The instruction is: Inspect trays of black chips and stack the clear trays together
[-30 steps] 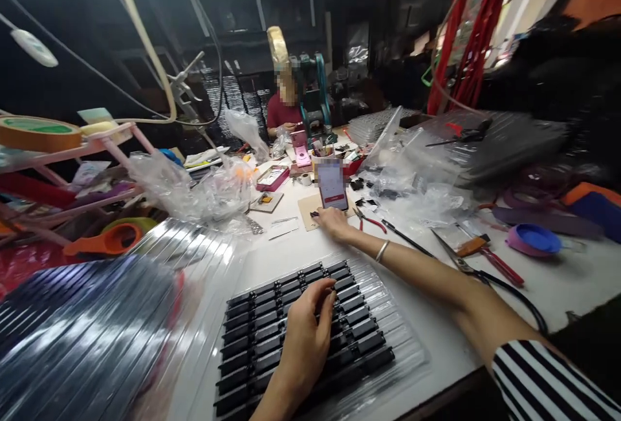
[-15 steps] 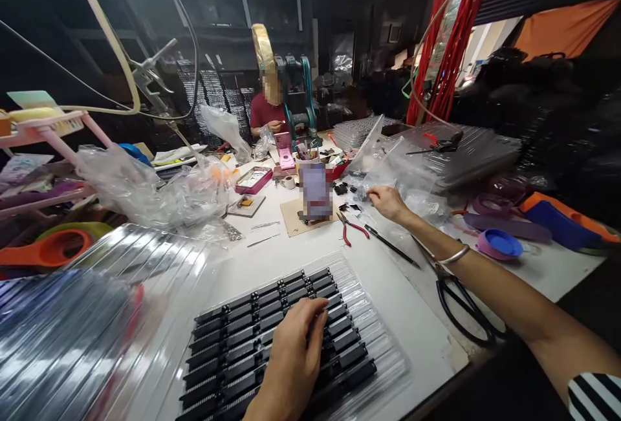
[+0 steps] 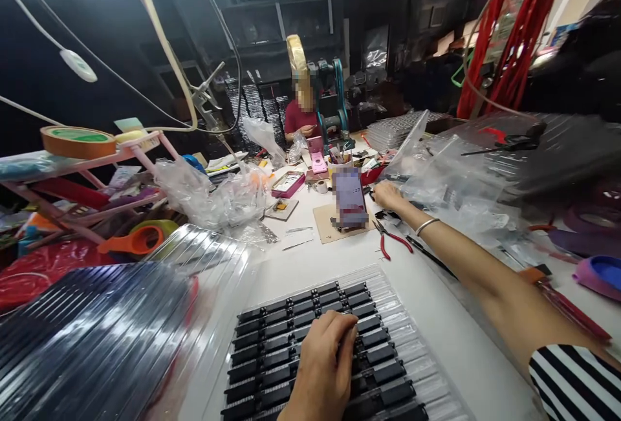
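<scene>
A clear ribbed plastic tray [image 3: 416,329] lies in front of me, filled with rows of black rectangular plastic parts [image 3: 247,355]. Over its middle rests my left hand [image 3: 326,359], thumb and fingers pressed together; whatever they pinch is hidden. My right hand [image 3: 387,196] reaches far out beside the propped phone [image 3: 350,198], its fingers curled down at small black pieces [image 3: 369,192]. I cannot make out what is between those fingertips. Red-handled pliers [image 3: 395,240] lie just below this hand, and a thin black tool [image 3: 429,258] runs under the forearm.
On the left are stacked ribbed trays [image 3: 92,324], crumpled plastic bags [image 3: 213,194] and a pink rack [image 3: 160,156]. Tweezers [image 3: 298,244] lie beyond the tray. Clear bags [image 3: 466,188] heap up at the right. A person [image 3: 299,118] sits across the table.
My view has swung left, so the scene sits farther right. The right hand has moved left toward the phone, onto the small black pieces. The left hand stays over the tray.
</scene>
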A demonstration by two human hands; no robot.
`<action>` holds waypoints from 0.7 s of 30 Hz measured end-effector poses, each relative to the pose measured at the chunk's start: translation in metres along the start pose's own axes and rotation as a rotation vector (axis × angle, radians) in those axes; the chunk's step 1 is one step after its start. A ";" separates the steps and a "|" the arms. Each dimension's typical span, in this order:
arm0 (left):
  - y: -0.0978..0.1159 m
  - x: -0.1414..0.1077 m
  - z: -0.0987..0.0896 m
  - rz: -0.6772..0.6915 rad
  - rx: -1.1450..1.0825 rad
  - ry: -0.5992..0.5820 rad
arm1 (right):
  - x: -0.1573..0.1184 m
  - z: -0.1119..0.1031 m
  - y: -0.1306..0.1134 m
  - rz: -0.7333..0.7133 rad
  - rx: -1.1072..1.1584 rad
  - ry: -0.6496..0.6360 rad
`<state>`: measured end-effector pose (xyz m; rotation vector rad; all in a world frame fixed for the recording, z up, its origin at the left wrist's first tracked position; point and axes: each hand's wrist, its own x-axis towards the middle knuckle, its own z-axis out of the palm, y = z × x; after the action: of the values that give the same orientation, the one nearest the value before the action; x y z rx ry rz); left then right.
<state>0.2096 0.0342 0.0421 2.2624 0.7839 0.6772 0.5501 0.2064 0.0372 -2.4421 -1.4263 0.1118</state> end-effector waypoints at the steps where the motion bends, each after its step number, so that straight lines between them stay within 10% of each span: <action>1: 0.000 0.000 0.000 -0.002 0.003 0.000 | 0.002 0.005 -0.002 0.017 -0.002 0.018; 7: 0.007 0.000 0.000 -0.057 0.002 0.015 | -0.003 0.014 -0.014 0.124 0.091 0.156; 13: 0.009 -0.002 -0.002 -0.055 0.003 0.029 | -0.028 -0.032 -0.005 0.100 0.397 0.163; 21: 0.009 0.004 -0.006 -0.288 -0.412 0.081 | -0.204 -0.056 -0.026 -0.303 1.186 -0.307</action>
<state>0.2114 0.0339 0.0536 1.7212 0.8949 0.7204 0.4382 0.0303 0.0808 -1.2546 -1.2482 0.9730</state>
